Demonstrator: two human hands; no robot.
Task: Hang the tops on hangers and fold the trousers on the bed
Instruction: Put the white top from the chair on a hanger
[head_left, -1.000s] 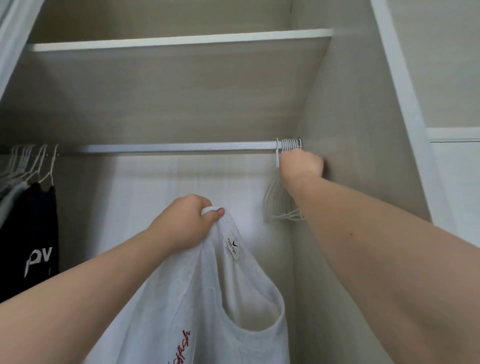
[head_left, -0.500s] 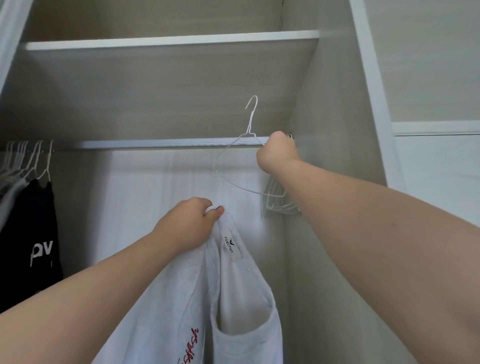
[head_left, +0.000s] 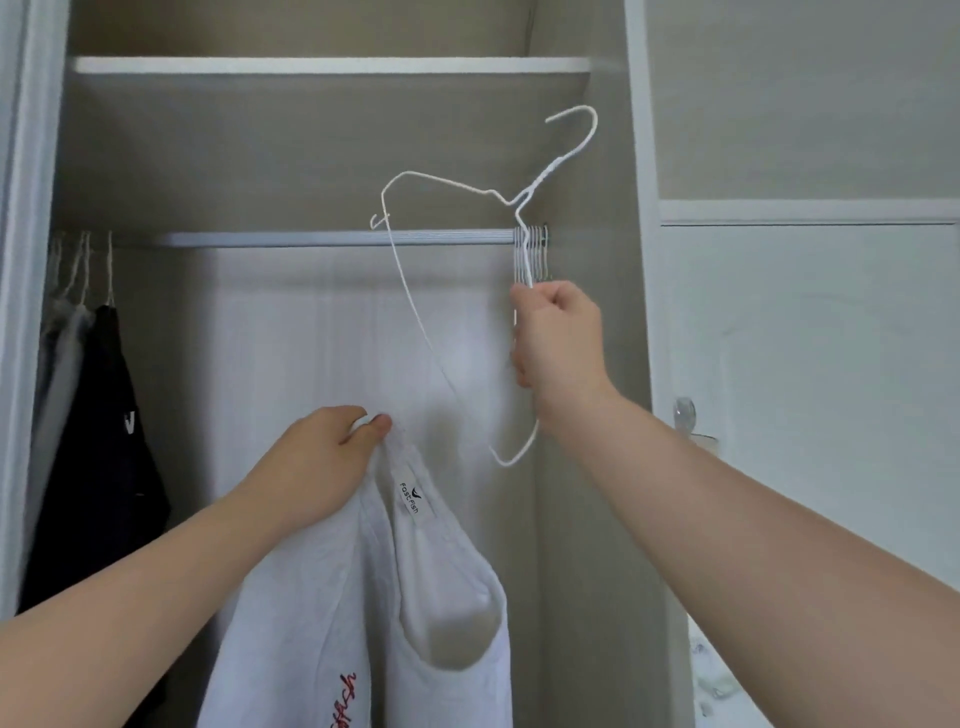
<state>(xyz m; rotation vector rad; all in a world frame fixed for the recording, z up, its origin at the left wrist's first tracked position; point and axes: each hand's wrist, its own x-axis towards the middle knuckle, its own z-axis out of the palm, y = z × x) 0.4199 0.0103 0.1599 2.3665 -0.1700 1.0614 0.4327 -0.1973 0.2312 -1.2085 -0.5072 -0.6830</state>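
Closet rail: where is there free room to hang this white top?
The rail is bare along its middle stretch, between the hung garments at the left end and the bunch of empty hangers by the right wall. Both ends are crowded.

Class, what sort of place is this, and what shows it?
Most likely a wardrobe: a clothes rail runs under a shelf, dark tops hang at its left end, and spare wire hangers bunch at its right.

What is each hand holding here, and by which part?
The right hand grips a white wire hanger by one shoulder arm; the left hand pinches a white top at its neckline.
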